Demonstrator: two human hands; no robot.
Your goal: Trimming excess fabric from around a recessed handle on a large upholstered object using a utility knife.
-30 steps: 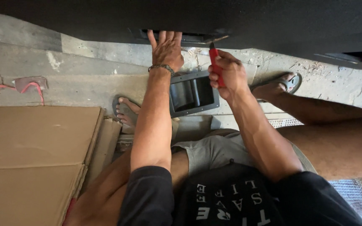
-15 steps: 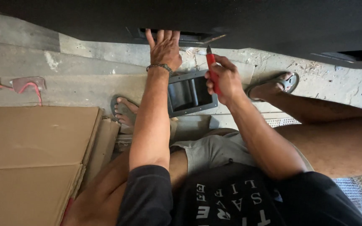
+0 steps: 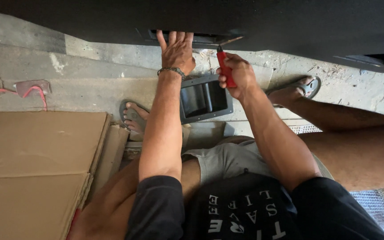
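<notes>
Biggest thing here is the big black flat-sided cabinet panel (image 3: 267, 22) running across the top, right above both hands. It has a rectangular cutout (image 3: 187, 35) in it. Way off to the left of the left hand sits a stack of flat brown cardboard sheets (image 3: 32, 169) on the grey concrete floor (image 3: 90, 80). Beyond that, also left, there's a pinkish-red cable (image 3: 32, 91) lying on the concrete.

Just below and between the two hands lies a dark grey recessed metal handle plate (image 3: 204, 98), flat on the floor, not touched by either hand as far as I can see. Sandalled feet sit either side of it, one below-left of the left hand, one out to the right of the right hand.

Left hand (image 3: 176, 51) is open, fingers stretched out side by side and reaching up into the cutout edge, beaded bracelet (image 3: 172, 70) on the wrist. Right hand (image 3: 236, 75) is wrapped tight round a red-handled screwdriver (image 3: 225, 66), fist closed on the grip, the tip pointing up to the lower right corner of the cutout. Can't tell whether the tip actually touches a screw.
</notes>
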